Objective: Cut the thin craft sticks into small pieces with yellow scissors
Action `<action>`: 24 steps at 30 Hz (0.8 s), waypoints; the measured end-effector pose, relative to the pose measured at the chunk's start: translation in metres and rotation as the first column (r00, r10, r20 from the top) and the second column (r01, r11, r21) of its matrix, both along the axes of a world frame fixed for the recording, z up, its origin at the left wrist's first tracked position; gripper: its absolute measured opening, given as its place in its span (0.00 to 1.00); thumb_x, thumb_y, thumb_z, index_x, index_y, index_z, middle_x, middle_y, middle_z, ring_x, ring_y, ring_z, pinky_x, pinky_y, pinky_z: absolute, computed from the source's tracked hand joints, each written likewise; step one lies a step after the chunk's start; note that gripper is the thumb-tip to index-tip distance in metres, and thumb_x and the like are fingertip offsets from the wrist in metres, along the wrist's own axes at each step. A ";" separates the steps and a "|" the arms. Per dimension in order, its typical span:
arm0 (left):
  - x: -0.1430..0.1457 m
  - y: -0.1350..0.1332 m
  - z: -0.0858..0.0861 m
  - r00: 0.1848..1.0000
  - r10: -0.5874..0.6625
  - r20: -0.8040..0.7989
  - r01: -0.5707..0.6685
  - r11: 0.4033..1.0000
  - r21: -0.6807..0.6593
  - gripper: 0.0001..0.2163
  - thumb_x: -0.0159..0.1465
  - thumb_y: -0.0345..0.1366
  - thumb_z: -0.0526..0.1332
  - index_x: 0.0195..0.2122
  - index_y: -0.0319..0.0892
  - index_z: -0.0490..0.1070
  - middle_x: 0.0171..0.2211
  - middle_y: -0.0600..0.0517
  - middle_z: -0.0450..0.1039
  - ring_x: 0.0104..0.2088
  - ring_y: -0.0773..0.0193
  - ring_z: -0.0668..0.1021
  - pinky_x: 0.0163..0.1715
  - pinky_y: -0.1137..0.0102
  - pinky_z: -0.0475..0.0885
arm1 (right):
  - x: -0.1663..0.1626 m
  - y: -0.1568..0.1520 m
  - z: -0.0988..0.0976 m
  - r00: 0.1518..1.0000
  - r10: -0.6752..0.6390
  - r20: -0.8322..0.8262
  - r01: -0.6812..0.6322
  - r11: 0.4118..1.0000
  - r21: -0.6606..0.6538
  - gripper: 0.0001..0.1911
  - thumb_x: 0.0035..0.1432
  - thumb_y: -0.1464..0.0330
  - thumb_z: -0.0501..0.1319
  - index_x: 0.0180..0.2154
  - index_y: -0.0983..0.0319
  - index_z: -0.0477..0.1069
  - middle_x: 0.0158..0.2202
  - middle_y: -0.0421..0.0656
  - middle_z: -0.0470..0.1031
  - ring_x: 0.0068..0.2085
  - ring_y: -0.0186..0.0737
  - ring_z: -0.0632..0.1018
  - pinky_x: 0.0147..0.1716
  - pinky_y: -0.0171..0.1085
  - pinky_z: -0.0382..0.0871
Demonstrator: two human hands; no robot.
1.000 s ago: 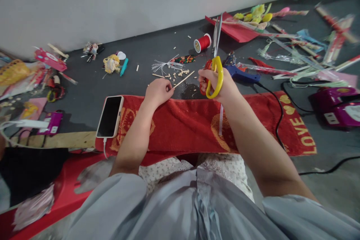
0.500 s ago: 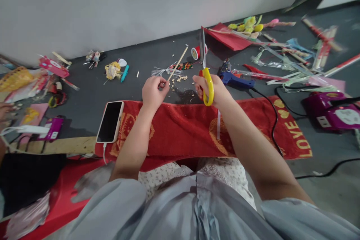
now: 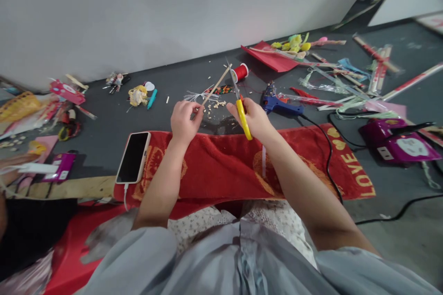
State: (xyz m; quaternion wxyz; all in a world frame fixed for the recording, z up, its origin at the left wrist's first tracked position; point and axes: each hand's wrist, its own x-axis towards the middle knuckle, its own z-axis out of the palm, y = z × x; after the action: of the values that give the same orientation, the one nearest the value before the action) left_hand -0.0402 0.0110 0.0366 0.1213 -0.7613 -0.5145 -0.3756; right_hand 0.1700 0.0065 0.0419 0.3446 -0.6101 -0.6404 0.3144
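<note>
My left hand (image 3: 186, 120) pinches the near end of a thin wooden stick (image 3: 217, 85), which slants up and away to the right. In my right hand (image 3: 255, 119) is a pair of yellow-handled scissors (image 3: 244, 120), its blades reaching the stick's far tip. Whether the blades touch the stick I cannot tell. Small cut wooden bits (image 3: 217, 105) lie on the dark table between my hands, beside a bundle of white wire strands (image 3: 198, 96). A spool of red thread (image 3: 241, 72) lies just behind the blades.
A red towel (image 3: 214, 166) covers the table's front edge, with a phone (image 3: 133, 157) on its left end. A blue glue gun (image 3: 282, 103) and purple box (image 3: 394, 140) with cords lie right. Red paper (image 3: 272, 55) is behind. Another person's hand (image 3: 14, 164) is far left.
The scissors have swung left, bringing their blades from upright beside the spool to the stick's far tip. My left hand keeps its pinch on the stick. The view has shifted slightly.
</note>
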 end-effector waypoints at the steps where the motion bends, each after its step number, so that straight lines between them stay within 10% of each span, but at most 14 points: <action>1: 0.000 0.000 0.000 1.000 0.000 -0.006 0.000 1.000 0.008 0.09 0.66 0.40 0.55 0.31 0.45 0.68 0.27 0.52 0.72 0.33 0.64 0.73 0.38 0.67 0.69 | 0.000 0.000 0.001 1.000 -0.007 0.010 0.007 1.000 0.008 0.25 0.53 0.42 0.55 0.26 0.57 0.55 0.23 0.38 0.64 0.24 0.34 0.62 0.26 0.37 0.53; 24: -0.014 0.007 -0.004 0.999 0.032 -0.040 -0.030 0.999 0.032 0.09 0.68 0.40 0.53 0.33 0.45 0.69 0.32 0.50 0.74 0.37 0.62 0.73 0.40 0.65 0.68 | -0.001 -0.002 0.008 0.994 -0.029 0.101 0.028 1.000 0.012 0.25 0.55 0.46 0.57 0.24 0.57 0.52 0.23 0.39 0.62 0.23 0.34 0.58 0.27 0.37 0.50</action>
State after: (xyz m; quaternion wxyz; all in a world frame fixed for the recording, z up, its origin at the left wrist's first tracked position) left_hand -0.0546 0.0184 0.0330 0.1494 -0.7587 -0.5176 -0.3661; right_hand 0.1692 0.0041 0.0499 0.3195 -0.6325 -0.6500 0.2746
